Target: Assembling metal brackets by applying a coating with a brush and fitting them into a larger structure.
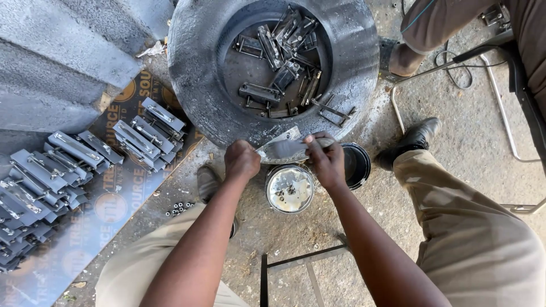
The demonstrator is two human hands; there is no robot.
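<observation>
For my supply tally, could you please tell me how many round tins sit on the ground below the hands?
2: an open tin of silvery paint directly under the hands, and a black tin just right of it, partly hidden behind the right hand.

One flattened cardboard sheet [108, 210] lies on the ground at left, beneath rows of grey painted metal parts. Surface: dark brown-black, printed with pale lettering and round orange emblems. No screens visible.
</observation>
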